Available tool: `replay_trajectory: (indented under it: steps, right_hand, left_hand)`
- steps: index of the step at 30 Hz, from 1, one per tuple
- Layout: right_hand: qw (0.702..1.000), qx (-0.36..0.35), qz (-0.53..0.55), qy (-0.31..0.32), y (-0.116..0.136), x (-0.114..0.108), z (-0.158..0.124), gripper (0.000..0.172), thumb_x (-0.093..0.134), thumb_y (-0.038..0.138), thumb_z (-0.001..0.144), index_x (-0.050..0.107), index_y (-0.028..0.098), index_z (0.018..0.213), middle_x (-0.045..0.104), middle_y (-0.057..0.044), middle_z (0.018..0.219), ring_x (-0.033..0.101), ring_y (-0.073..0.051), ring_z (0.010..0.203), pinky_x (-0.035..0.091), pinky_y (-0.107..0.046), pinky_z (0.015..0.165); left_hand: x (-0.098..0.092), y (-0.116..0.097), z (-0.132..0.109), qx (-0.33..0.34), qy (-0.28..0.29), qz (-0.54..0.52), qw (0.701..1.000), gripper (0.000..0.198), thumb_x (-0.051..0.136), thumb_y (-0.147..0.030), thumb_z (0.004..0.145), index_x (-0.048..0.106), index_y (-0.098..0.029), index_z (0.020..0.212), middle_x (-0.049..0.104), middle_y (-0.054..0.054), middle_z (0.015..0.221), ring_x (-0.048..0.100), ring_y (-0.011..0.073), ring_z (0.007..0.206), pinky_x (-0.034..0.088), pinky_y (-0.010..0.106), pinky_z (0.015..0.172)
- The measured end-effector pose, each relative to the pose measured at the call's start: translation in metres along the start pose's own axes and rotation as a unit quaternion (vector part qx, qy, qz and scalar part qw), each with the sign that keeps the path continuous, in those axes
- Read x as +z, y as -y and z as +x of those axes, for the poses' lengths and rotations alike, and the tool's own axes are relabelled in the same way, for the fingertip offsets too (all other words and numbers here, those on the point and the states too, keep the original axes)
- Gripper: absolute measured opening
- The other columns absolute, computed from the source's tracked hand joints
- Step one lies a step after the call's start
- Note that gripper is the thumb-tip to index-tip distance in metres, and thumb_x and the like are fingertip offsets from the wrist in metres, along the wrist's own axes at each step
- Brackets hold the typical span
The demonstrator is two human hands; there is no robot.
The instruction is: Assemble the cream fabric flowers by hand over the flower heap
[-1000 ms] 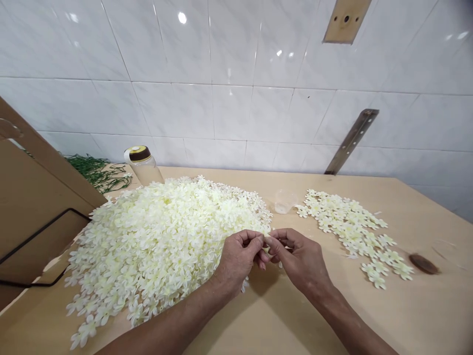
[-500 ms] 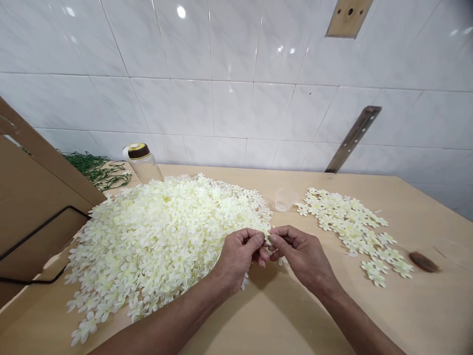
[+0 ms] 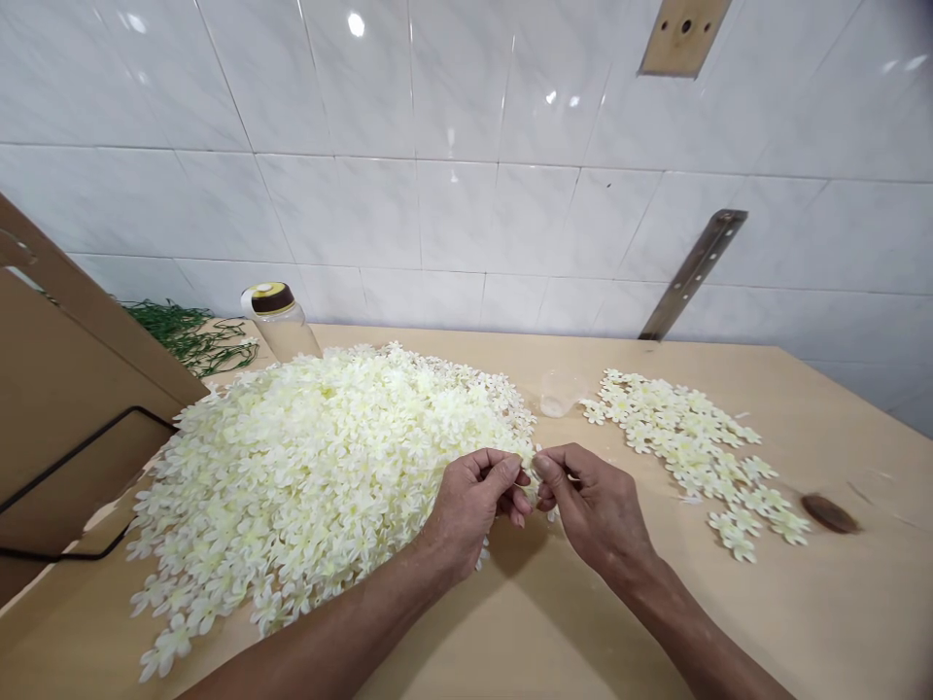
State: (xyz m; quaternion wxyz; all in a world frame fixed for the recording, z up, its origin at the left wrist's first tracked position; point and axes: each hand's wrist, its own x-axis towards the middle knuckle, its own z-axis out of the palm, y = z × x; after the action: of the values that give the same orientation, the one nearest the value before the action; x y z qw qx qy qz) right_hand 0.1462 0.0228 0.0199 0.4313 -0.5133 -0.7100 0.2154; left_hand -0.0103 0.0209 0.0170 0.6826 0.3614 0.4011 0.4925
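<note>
My left hand (image 3: 475, 506) is closed in a pinch at the right edge of a large heap of pale cream artificial flowers (image 3: 321, 467). Just across from it, my right hand (image 3: 598, 501) pinches with thumb and forefinger, its tips a small gap from the left ones. Bits of a pale artificial flower (image 3: 526, 465) show between the fingertips; most of it is hidden by the fingers. A smaller spread of the same flowers (image 3: 677, 437) lies flat on the table to the right of my right hand.
Behind the heap stands a clear bottle (image 3: 281, 321) with a brown and yellow lid. Green stems (image 3: 182, 335) lie at the back left, beside a cardboard box (image 3: 80, 389). A clear plastic piece (image 3: 560, 394) and a brown oval object (image 3: 831, 513) are on the table (image 3: 510, 632). A metal bracket (image 3: 692, 277) leans against the tiled wall.
My right fingertips have drawn slightly to the right, opening a small gap from the left ones. My left hand is nearly still.
</note>
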Motion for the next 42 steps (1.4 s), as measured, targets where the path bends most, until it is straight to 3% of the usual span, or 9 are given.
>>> replay_trajectory:
  steps: [5,11,15,23,33,38,42]
  right_hand:
    - [1.0,0.012,-0.005,-0.004,-0.003,0.0016,-0.0009,0.03,0.054,0.044,0.095,0.064,0.02,0.079,0.066,-0.003,0.07,0.062,-0.015,0.054,0.054,-0.027,0.054]
    - [0.992,0.07,0.102,0.029,0.0001,0.0013,-0.0006,0.031,0.057,0.046,0.093,0.068,0.019,0.083,0.068,-0.003,0.067,0.066,-0.017,0.056,0.058,-0.028,0.055]
    - [0.985,0.084,0.146,0.03,-0.0037,0.0052,-0.0027,0.025,0.066,0.044,0.088,0.068,0.019,0.094,0.073,-0.006,0.078,0.069,-0.019,0.063,0.06,-0.028,0.057]
    - [0.999,0.006,0.046,0.003,-0.0037,0.0015,-0.0024,0.022,0.06,0.038,0.093,0.07,0.02,0.086,0.07,-0.003,0.076,0.066,-0.015,0.058,0.055,-0.025,0.056]
    - [0.999,0.004,-0.034,-0.007,-0.0026,0.0015,-0.0026,0.031,0.051,0.042,0.097,0.063,0.019,0.079,0.062,-0.002,0.064,0.059,-0.015,0.054,0.047,-0.026,0.053]
    - [1.0,0.001,0.005,0.014,-0.0026,0.0021,-0.0018,0.029,0.05,0.039,0.098,0.066,0.019,0.086,0.064,-0.001,0.065,0.063,-0.015,0.055,0.051,-0.026,0.057]
    - [0.996,0.035,0.076,0.04,-0.0001,0.0026,-0.0018,0.025,0.055,0.04,0.096,0.069,0.02,0.093,0.07,-0.004,0.077,0.067,-0.016,0.063,0.056,-0.026,0.06]
  left_hand:
    - [0.0006,0.0011,0.0002,0.007,0.005,0.008,1.0,0.028,0.073,-0.038,0.079,0.065,-0.012,0.081,0.064,0.003,0.06,0.055,0.0113,0.05,0.043,0.024,0.052]
    - [0.0,-0.0007,0.0012,0.003,-0.011,0.008,1.0,0.029,0.072,-0.039,0.08,0.064,-0.012,0.079,0.063,0.003,0.057,0.052,0.0098,0.047,0.041,0.023,0.05]
    - [-0.0008,-0.001,0.0017,-0.002,-0.008,-0.004,1.0,0.03,0.071,-0.041,0.081,0.063,-0.012,0.079,0.062,0.002,0.056,0.053,0.0097,0.047,0.041,0.023,0.052]
    - [-0.0007,-0.0001,0.0008,0.002,-0.007,0.002,1.0,0.03,0.07,-0.04,0.082,0.061,-0.012,0.076,0.062,0.002,0.056,0.052,0.0093,0.047,0.041,0.022,0.051]
    - [0.0016,-0.0014,-0.001,0.003,0.014,-0.002,1.0,0.03,0.072,-0.041,0.08,0.063,-0.013,0.081,0.064,0.003,0.059,0.057,0.0122,0.051,0.045,0.024,0.052]
    - [-0.0005,0.0001,0.0013,0.007,-0.001,-0.001,1.0,0.029,0.074,-0.039,0.078,0.063,-0.012,0.08,0.064,0.003,0.059,0.056,0.011,0.05,0.044,0.023,0.052]
    - [-0.0025,0.0007,0.0036,-0.003,-0.006,-0.012,1.0,0.028,0.072,-0.038,0.079,0.063,-0.012,0.078,0.063,0.003,0.058,0.054,0.0097,0.048,0.042,0.022,0.051]
